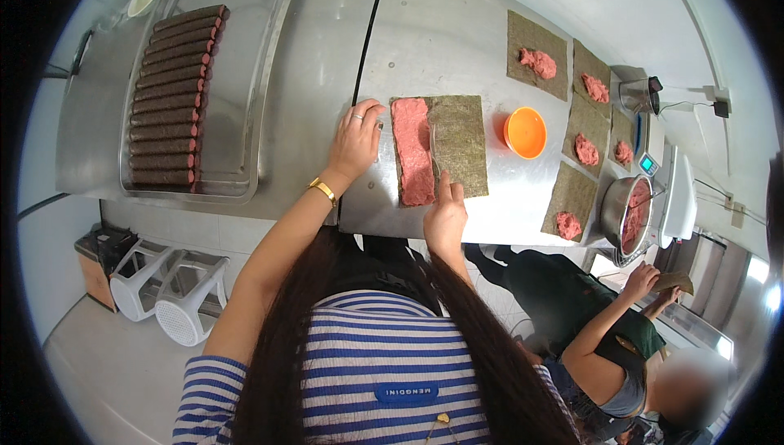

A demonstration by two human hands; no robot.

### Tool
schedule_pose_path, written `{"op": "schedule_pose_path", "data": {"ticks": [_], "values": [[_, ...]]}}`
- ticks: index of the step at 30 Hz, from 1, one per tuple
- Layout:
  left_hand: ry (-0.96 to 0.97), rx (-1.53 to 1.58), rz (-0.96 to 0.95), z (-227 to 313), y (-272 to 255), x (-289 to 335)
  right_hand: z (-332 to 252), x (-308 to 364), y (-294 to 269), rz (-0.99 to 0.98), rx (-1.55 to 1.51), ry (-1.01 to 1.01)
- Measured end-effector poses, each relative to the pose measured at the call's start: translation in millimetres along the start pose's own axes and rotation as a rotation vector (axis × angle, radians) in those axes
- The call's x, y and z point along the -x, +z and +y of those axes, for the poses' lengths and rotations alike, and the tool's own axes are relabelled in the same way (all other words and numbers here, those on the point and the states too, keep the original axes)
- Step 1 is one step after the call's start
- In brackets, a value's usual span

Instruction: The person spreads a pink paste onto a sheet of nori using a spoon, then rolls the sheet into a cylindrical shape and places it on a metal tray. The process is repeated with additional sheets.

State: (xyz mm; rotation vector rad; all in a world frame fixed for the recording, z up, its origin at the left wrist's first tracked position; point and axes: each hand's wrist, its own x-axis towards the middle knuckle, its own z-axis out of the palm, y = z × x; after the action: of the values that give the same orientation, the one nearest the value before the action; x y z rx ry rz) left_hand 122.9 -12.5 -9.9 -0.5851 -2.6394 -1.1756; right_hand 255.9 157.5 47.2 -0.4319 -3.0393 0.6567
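Note:
A dark green seaweed sheet [461,139] lies flat on the steel table in front of me. A band of pink minced meat [414,155] covers its left part. My right hand [446,215] is closed around a thin metal spreading knife [434,147], whose blade lies along the right edge of the meat. The knife's handle is mostly hidden in the hand. My left hand [358,139], with a ring and a gold bracelet, rests on the table just left of the sheet. Its fingers are loosely bent and apart, and I see nothing held in them.
An orange bowl [525,133] stands right of the sheet. Farther right lie several seaweed sheets with meat lumps [539,63], a steel bowl of meat [635,212] and a scale [674,192]. Seaweed rolls [171,98] fill part of a tray [255,131]. A co-worker [604,339] holds seaweed.

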Motion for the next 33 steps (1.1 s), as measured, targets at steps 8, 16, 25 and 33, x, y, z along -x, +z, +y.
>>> {"op": "schedule_pose_path", "data": {"ticks": [8, 16, 25, 33], "values": [[-0.004, 0.003, 0.006, -1.1, 0.9, 0.1, -25.3, -12.9, 17.7, 0.029, 0.015, -0.020], [-0.014, 0.019, -0.007, 0.6, 0.9, -0.5, -22.7, -40.2, -13.9, 0.086, -0.197, -0.101], [-0.001, -0.023, 0.009, 0.5, -0.1, -2.0, 52.0, -77.6, -81.4, -0.091, 0.082, -0.503], [-0.023, -0.011, -0.015, 1.1, -0.7, -1.0, 54.2, -132.1, -68.5, -0.064, 0.241, -0.715]]}}
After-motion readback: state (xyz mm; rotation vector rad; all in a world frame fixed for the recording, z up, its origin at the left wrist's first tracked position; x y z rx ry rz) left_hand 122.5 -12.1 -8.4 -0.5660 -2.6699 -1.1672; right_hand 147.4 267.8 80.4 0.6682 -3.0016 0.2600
